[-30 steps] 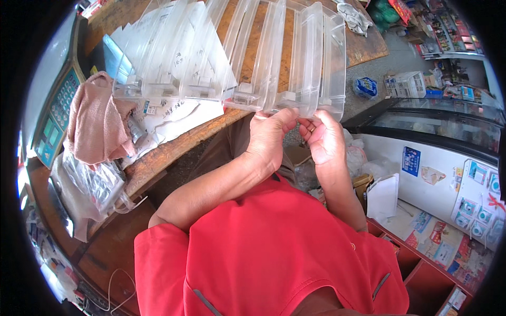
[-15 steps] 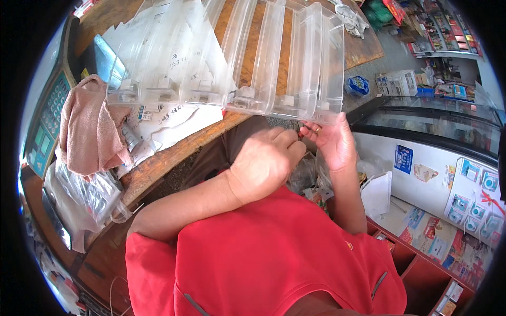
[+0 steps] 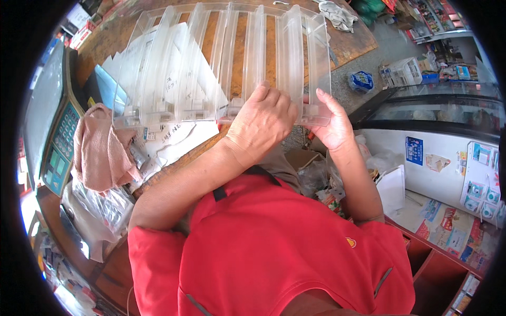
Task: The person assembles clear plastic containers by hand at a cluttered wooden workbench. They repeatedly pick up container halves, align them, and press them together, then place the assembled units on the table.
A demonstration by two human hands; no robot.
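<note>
A clear plastic divided rack (image 3: 255,52) with long parallel channels lies across the wooden table, its front strip toward me. My left hand (image 3: 262,122) is closed, knuckles up, over the front strip right of the middle. What its curled fingers grip is hidden beneath them. At the right front corner, my right hand (image 3: 334,126) holds the rack, thumb raised by the side wall and fingers behind the strip. Small reddish bits show near the right fingers, too small to name. Small clear blocks (image 3: 164,107) sit along the channels' front ends.
Papers (image 3: 174,142) lie under the rack on the wooden table (image 3: 358,48). On the left are a pink cloth (image 3: 103,150), a keypad scale (image 3: 62,147) and a plastic bag (image 3: 105,208). A glass-topped freezer (image 3: 437,108) stands right; a grey-white rag (image 3: 337,16) lies far right.
My left hand has moved up and left from beside the right hand onto the rack's front strip. The rack sits lower in view, and my right hand now grips its corner.
</note>
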